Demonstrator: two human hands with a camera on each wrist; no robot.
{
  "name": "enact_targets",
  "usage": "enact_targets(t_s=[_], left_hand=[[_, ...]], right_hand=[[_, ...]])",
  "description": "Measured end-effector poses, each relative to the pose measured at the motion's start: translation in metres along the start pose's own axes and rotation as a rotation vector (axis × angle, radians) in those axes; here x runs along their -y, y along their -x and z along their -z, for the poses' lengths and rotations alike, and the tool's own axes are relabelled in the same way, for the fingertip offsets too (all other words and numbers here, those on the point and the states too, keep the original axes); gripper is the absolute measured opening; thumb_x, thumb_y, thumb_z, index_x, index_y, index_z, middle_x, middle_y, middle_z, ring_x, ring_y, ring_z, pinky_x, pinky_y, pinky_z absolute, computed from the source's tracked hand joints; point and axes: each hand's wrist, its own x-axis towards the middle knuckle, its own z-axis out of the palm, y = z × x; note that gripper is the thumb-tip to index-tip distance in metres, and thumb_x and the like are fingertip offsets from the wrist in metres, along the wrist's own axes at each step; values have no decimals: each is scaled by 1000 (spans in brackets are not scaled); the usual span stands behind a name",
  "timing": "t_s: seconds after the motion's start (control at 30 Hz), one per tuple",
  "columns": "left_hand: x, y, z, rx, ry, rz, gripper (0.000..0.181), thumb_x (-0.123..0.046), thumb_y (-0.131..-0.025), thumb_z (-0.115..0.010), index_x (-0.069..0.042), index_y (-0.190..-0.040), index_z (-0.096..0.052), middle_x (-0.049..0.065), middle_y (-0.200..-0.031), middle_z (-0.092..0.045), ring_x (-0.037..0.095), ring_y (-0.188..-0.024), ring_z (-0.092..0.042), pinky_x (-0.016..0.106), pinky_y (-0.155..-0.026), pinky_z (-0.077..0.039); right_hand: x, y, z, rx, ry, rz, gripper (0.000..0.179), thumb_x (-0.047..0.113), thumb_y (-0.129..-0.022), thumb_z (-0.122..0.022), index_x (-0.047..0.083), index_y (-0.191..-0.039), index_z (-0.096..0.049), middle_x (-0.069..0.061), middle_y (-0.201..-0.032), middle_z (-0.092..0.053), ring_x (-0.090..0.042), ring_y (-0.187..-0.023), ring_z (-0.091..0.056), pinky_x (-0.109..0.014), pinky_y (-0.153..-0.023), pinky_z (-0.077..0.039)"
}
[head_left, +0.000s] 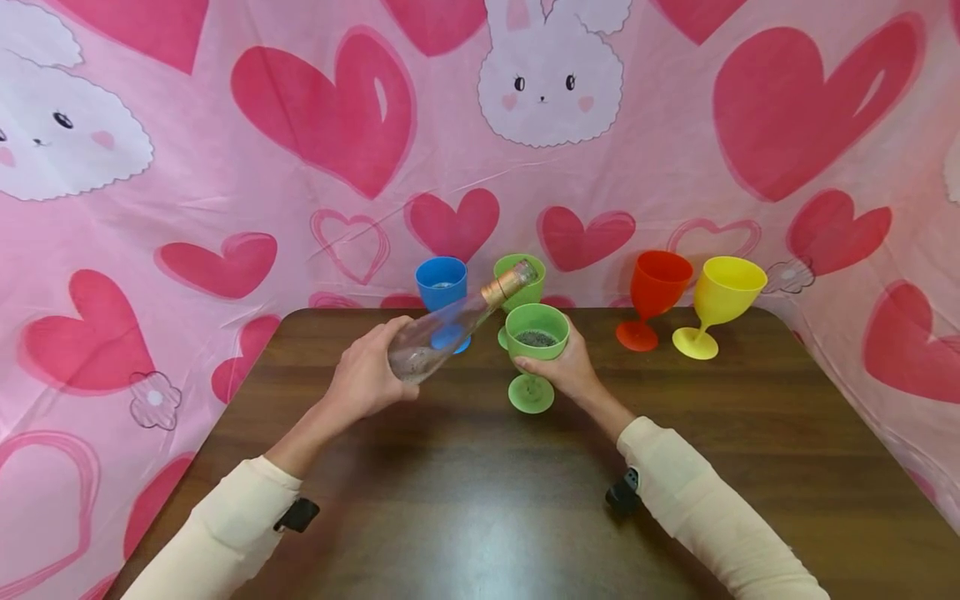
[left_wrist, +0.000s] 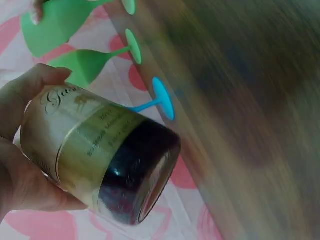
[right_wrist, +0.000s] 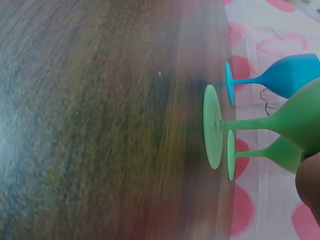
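Observation:
My left hand point(head_left: 367, 367) grips a clear glass bottle point(head_left: 429, 343) by its lower body. It is tilted, its gold-foiled neck pointing up and to the right. The left wrist view shows its pale label and dark base. My right hand point(head_left: 572, 365) holds a green goblet point(head_left: 537, 320) round the bowl, with something dark and speckled inside. In the head view the bottle's mouth appears above this goblet's rim, overlapping a second green goblet point(head_left: 534, 293) behind. A blue goblet point(head_left: 441, 277) stands partly behind the bottle, with some contents visible.
A red goblet point(head_left: 651, 292) and a yellow goblet point(head_left: 722, 293) stand upright at the back right of the brown wooden table point(head_left: 465, 500). Behind the table hangs a pink cloth point(head_left: 450, 125) printed with hearts and rabbits.

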Motion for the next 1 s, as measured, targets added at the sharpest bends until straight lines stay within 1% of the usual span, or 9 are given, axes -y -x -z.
enact_targets(t_s=[0.13, 0.27, 0.37, 0.53, 0.7, 0.77, 0.87, 0.97, 1.0], left_hand=[[0, 1, -3, -15, 116, 38, 93, -31, -53, -91, -22, -135, -49, 9, -119, -67, 30, -102, -64, 52, -86, -53], [0, 5, -6, -54, 214, 73, 93, -32, -53, -92, -23, -135, -50, 9, -119, -69, 31, -105, -65, 50, -88, -53], [-1, 6, -6, -78, 282, 77, 91, -31, -54, -93, -23, -134, -50, 8, -120, -69, 30, -109, -64, 49, -91, -53], [-4, 10, -2, -93, 352, 65, 90, -30, -56, -93, -23, -134, -50, 6, -119, -69, 27, -110, -64, 49, -90, -55], [-8, 13, 0, -91, 395, 51, 90, -31, -57, -93, -25, -135, -49, 4, -120, -68, 26, -109, -64, 48, -90, -56], [-9, 15, -1, -82, 410, 54, 90, -31, -57, -92, -25, -135, -48, 4, -121, -68, 25, -110, -64, 48, -90, -56], [-10, 17, -2, -73, 424, 56, 90, -31, -58, -92, -24, -136, -47, 4, -121, -68, 24, -110, -64, 47, -90, -56], [-10, 17, -3, -86, 428, 43, 90, -30, -58, -92, -24, -135, -48, 3, -120, -69, 22, -111, -64, 46, -91, -55], [-10, 17, -4, -93, 430, 40, 90, -30, -57, -93, -24, -135, -48, 3, -119, -69, 22, -111, -65, 46, -91, -55]], right_hand=[[-3, 0, -1, 0, -4, 8, 81, -6, -62, -84, -2, -134, -48, -26, -123, -60, -10, -105, -59, -18, -95, -48], [16, 2, -3, -14, 5, -38, 79, -9, -63, -83, -6, -134, -47, -29, -124, -58, -21, -108, -58, -23, -97, -48], [30, 3, -3, -39, 8, -61, 77, -11, -63, -81, -9, -133, -47, -29, -124, -58, -22, -108, -58, -25, -98, -48], [16, -7, 9, -93, 0, -62, 78, -10, -64, -80, -5, -134, -48, -24, -124, -59, -10, -104, -58, -24, -96, -48], [6, -23, 29, -196, 1, -70, 75, -9, -66, -80, -4, -134, -48, -18, -122, -59, -10, -104, -56, -21, -95, -47], [4, -28, 37, -242, -5, -87, 74, -9, -67, -80, -4, -134, -48, -18, -122, -58, -12, -105, -55, -18, -93, -46], [0, -38, 46, -300, 8, -102, 75, -7, -68, -80, -6, -135, -46, -20, -124, -57, -20, -109, -54, -13, -90, -44], [-5, -47, 52, -347, 40, -109, 77, -4, -68, -81, -6, -136, -45, -23, -127, -55, -28, -113, -53, -12, -89, -43], [-6, -50, 53, -359, 51, -113, 78, -2, -69, -81, -5, -137, -44, -22, -127, -55, -28, -113, -52, -12, -89, -42]])
